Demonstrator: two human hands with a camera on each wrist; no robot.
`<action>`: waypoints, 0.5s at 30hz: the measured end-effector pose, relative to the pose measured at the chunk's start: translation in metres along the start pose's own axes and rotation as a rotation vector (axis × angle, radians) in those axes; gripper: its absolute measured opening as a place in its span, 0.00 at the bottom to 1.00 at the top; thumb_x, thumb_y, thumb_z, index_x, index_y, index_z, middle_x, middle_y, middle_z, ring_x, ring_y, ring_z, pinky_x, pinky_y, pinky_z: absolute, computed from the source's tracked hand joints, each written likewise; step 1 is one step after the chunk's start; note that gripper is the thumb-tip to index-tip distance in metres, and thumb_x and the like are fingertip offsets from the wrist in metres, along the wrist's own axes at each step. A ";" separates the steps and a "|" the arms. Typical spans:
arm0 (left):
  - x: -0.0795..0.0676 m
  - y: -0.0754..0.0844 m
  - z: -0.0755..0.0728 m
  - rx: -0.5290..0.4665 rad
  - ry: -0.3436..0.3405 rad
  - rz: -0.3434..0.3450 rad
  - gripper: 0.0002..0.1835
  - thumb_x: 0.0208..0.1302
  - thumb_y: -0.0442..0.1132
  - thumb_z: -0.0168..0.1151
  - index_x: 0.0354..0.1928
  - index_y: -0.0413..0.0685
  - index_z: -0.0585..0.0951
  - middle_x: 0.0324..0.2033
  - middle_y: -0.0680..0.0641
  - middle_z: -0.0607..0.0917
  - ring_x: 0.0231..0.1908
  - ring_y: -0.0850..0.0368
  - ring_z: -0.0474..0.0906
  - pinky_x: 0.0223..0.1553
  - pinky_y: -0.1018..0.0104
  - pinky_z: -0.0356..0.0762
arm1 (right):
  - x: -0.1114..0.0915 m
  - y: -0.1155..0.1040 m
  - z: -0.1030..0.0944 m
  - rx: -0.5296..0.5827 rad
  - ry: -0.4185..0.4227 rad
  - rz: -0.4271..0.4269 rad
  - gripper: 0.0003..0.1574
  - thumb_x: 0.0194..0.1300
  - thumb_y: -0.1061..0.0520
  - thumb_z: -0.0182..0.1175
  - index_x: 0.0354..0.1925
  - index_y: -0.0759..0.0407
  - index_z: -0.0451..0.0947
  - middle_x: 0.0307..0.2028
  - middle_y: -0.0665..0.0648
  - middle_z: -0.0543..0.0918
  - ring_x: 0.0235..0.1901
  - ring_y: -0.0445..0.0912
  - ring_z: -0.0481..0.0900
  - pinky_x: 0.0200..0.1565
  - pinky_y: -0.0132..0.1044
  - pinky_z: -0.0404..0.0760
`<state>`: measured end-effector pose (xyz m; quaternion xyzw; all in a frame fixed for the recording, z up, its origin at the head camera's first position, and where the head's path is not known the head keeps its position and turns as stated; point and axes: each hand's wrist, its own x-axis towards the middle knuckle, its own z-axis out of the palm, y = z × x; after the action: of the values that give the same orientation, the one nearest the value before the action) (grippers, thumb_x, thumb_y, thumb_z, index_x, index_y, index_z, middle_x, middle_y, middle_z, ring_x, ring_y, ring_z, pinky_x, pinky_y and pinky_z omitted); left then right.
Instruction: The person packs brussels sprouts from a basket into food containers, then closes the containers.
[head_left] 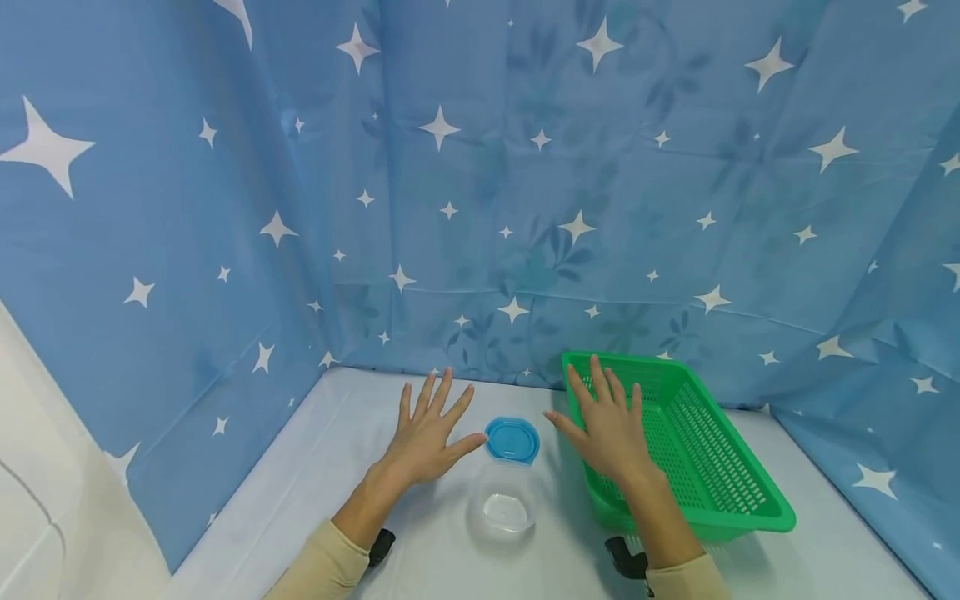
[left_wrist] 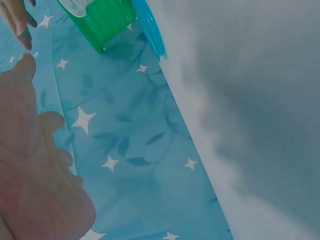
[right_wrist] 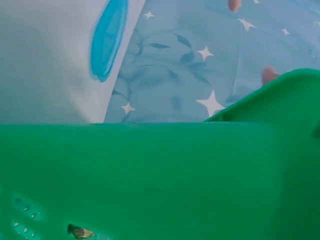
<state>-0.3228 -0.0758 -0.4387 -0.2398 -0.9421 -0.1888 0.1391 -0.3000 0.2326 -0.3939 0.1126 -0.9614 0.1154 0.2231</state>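
My left hand (head_left: pixel 423 446) hovers over the white table with fingers spread and straight, holding nothing. In the left wrist view its palm side (left_wrist: pixel 40 165) shows at the left. My right hand (head_left: pixel 613 433), also spread and holding nothing, is over the left side of a green perforated plastic basket (head_left: pixel 738 442). Between the hands lies a blue plastic lid (head_left: pixel 512 440). Just nearer than it stands a small clear plastic container (head_left: pixel 504 504); whether the two are joined I cannot tell. In the right wrist view the basket wall (right_wrist: pixel 150 170) hides most of the right hand.
A white cloth (head_left: pixel 450 567) covers the table. Blue curtains (head_left: pixel 480 167) with white stars hang behind it and along both sides. A black strap part (head_left: pixel 381 547) shows beneath the left wrist, another (head_left: pixel 624 557) near the right one.
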 end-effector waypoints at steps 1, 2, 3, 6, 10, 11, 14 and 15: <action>0.000 0.001 -0.001 -0.008 -0.003 0.003 0.45 0.72 0.76 0.44 0.84 0.68 0.51 0.84 0.48 0.36 0.83 0.44 0.26 0.77 0.32 0.21 | 0.001 0.000 -0.001 0.024 0.023 -0.006 0.54 0.71 0.26 0.57 0.83 0.47 0.55 0.83 0.66 0.49 0.79 0.69 0.51 0.73 0.78 0.43; 0.000 0.001 -0.001 -0.021 -0.008 0.007 0.44 0.73 0.76 0.45 0.84 0.69 0.50 0.84 0.48 0.36 0.83 0.44 0.26 0.77 0.32 0.22 | 0.002 -0.001 -0.003 0.053 0.049 -0.015 0.53 0.72 0.27 0.58 0.82 0.48 0.57 0.82 0.67 0.52 0.79 0.69 0.53 0.73 0.78 0.45; 0.000 0.001 -0.001 -0.046 -0.010 0.013 0.44 0.73 0.75 0.46 0.84 0.68 0.51 0.84 0.47 0.37 0.83 0.43 0.27 0.77 0.31 0.23 | 0.002 -0.001 -0.004 0.080 0.072 -0.022 0.51 0.72 0.28 0.59 0.81 0.50 0.59 0.81 0.67 0.54 0.78 0.69 0.55 0.74 0.77 0.47; 0.000 0.000 0.000 -0.173 -0.021 0.024 0.44 0.73 0.71 0.53 0.84 0.66 0.53 0.84 0.45 0.38 0.83 0.41 0.31 0.77 0.29 0.28 | 0.004 -0.003 -0.010 0.172 0.135 -0.048 0.47 0.73 0.33 0.61 0.78 0.55 0.64 0.79 0.69 0.60 0.76 0.70 0.60 0.72 0.76 0.53; 0.001 -0.001 0.000 -0.429 -0.035 0.041 0.41 0.74 0.63 0.59 0.82 0.63 0.58 0.83 0.46 0.51 0.82 0.39 0.45 0.76 0.27 0.45 | 0.005 -0.006 -0.017 0.302 0.197 -0.055 0.43 0.74 0.37 0.62 0.77 0.56 0.66 0.77 0.68 0.64 0.74 0.69 0.63 0.69 0.75 0.62; 0.001 -0.001 -0.001 -0.496 -0.045 0.040 0.39 0.75 0.61 0.59 0.82 0.63 0.59 0.82 0.46 0.56 0.81 0.40 0.51 0.75 0.29 0.51 | 0.005 -0.007 -0.019 0.340 0.208 -0.050 0.42 0.75 0.38 0.62 0.76 0.56 0.67 0.77 0.67 0.64 0.75 0.68 0.62 0.68 0.75 0.63; -0.001 -0.003 0.000 -0.654 -0.096 0.029 0.32 0.77 0.58 0.58 0.78 0.63 0.66 0.74 0.48 0.70 0.73 0.44 0.67 0.70 0.37 0.70 | 0.004 -0.008 -0.024 0.443 0.222 -0.037 0.40 0.76 0.40 0.62 0.76 0.56 0.68 0.76 0.65 0.65 0.75 0.66 0.62 0.67 0.74 0.66; -0.002 -0.005 0.001 -0.689 -0.126 0.021 0.29 0.77 0.57 0.58 0.76 0.64 0.69 0.71 0.49 0.73 0.70 0.46 0.71 0.67 0.41 0.74 | 0.004 -0.009 -0.025 0.485 0.218 -0.030 0.39 0.76 0.40 0.61 0.75 0.55 0.68 0.76 0.64 0.65 0.75 0.65 0.63 0.67 0.73 0.67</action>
<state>-0.3238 -0.0800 -0.4416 -0.2937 -0.8272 -0.4790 -0.0063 -0.2908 0.2306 -0.3685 0.1641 -0.8741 0.3505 0.2936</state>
